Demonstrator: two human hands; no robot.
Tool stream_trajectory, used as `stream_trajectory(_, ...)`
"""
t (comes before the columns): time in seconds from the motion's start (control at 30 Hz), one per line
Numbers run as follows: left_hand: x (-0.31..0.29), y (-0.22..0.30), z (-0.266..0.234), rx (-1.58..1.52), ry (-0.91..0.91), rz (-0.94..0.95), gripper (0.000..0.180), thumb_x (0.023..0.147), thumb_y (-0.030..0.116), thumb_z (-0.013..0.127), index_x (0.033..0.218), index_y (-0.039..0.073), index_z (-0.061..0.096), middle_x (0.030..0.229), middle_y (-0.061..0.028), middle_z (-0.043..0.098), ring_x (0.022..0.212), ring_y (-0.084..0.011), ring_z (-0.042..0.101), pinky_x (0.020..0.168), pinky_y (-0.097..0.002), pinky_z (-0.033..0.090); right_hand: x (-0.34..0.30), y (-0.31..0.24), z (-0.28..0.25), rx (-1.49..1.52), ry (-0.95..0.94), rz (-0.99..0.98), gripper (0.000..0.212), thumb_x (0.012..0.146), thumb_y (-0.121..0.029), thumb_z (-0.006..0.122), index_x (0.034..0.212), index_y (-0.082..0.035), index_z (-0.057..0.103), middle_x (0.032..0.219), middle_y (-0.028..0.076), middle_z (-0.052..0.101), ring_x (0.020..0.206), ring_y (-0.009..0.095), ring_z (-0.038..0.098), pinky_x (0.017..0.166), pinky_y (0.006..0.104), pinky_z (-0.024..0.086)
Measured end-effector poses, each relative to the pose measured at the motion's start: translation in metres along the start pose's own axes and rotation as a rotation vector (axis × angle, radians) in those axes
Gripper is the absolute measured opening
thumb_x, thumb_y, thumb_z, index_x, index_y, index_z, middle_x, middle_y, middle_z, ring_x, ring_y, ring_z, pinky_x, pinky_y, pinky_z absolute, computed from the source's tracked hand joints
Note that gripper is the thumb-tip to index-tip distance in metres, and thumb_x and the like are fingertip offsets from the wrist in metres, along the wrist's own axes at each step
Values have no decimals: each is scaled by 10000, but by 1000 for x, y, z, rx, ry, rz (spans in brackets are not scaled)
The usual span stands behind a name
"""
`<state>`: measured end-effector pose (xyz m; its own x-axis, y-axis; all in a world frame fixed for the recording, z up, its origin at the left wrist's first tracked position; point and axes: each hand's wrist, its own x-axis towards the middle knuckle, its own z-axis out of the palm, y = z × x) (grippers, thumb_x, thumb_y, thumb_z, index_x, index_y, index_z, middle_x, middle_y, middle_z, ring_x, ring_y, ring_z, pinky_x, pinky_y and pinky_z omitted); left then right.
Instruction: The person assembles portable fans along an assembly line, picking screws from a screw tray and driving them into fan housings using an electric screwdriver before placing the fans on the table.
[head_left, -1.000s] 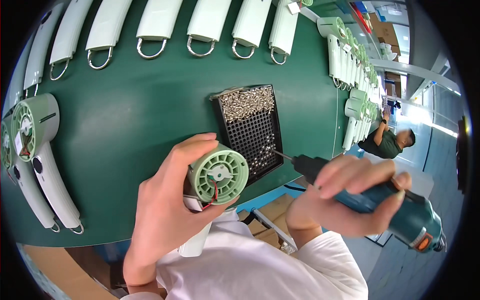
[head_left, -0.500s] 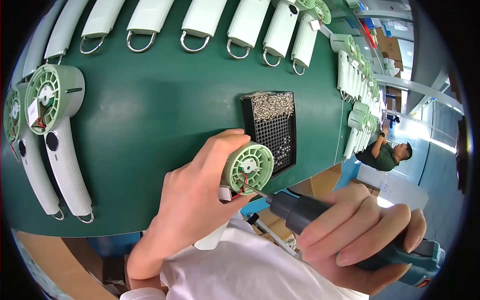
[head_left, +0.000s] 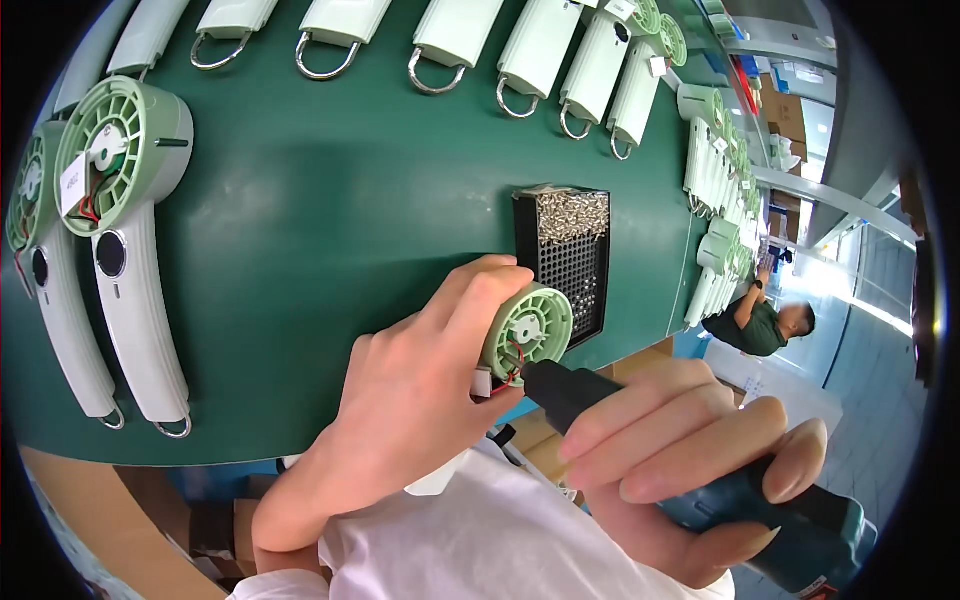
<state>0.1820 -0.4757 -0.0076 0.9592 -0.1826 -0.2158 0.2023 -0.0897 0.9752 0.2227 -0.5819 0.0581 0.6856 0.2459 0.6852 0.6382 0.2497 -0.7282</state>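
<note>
My left hand [head_left: 425, 375] is wrapped round a handheld fan [head_left: 527, 328] with a round green open head and a white handle, held at the table's near edge. Inside its head show a white motor mount and red wires, with a small white label at the side. Held in my right hand [head_left: 690, 440] is a dark electric screwdriver [head_left: 572, 392], its nose pointing into the lower part of the fan head. The bit's tip is hidden there. Behind the fan, a black screw tray [head_left: 524, 235] holds many small screws, loose at its far end, above a grid of holes.
Two similar fans [head_left: 140, 310] lie on the green table [head_left: 290, 230] at the left. A row of white fan handles [head_left: 460, 28] with metal loops lines the far side. More fans [head_left: 712, 165] stand at right, near a person in a dark shirt [head_left: 755, 325].
The screwdriver has come closer to the fan head, and its bit, visible before, is now mostly hidden. The view has shifted slightly. Both hands keep their hold.
</note>
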Motion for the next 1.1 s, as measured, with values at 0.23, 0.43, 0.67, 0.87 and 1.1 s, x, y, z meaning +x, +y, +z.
stream_trajectory(0.23, -2, -4, 1, 25, 40, 62, 621, 654, 75, 759, 1216, 120, 500, 1242, -74, 585, 874, -300, 656, 684, -343, 539, 5, 14, -6, 183, -274, -70, 398, 1000, -354, 387, 1186, -4, 348, 766, 174, 511, 426, 215, 484, 373, 324, 485)
stream_trajectory(0.43, -2, -6, 0, 47, 43, 67, 637, 651, 76, 758, 1229, 121, 495, 1243, -74, 583, 906, -309, 649, 696, -353, 537, -5, 6, 1, 2, -46, 31, 322, 932, -274, 491, 1040, -1, 358, 644, 130, 493, 340, 216, 480, 343, 304, 459)
stream_trajectory(0.67, -1, -5, 0, 54, 37, 72, 645, 652, 66, 755, 1236, 124, 485, 1242, -69, 584, 911, -317, 645, 694, -358, 536, -6, 7, 1, -5, -5, 13, 305, 933, -276, 495, 1020, -24, 347, 641, 131, 495, 335, 212, 474, 331, 296, 453)
stream_trajectory(0.87, -1, -4, 3, 53, 59, 118, 653, 644, 48, 768, 1206, 114, 442, 1231, -68, 548, 775, -301, 658, 608, -375, 535, -5, 8, 1, 55, -31, 12, 334, 923, -280, 517, 1040, -20, 341, 634, 127, 500, 340, 206, 467, 323, 299, 444)
stream_trajectory(1.1, -2, 10, 4, 70, 55, 6, 630, 646, 24, 779, 1209, 90, 504, 1248, -95, 579, 968, -301, 643, 756, -333, 541, 6, -23, -24, -57, -1, 46, 331, 949, -309, 469, 1055, -3, 400, 614, 84, 433, 349, 168, 396, 311, 287, 405)
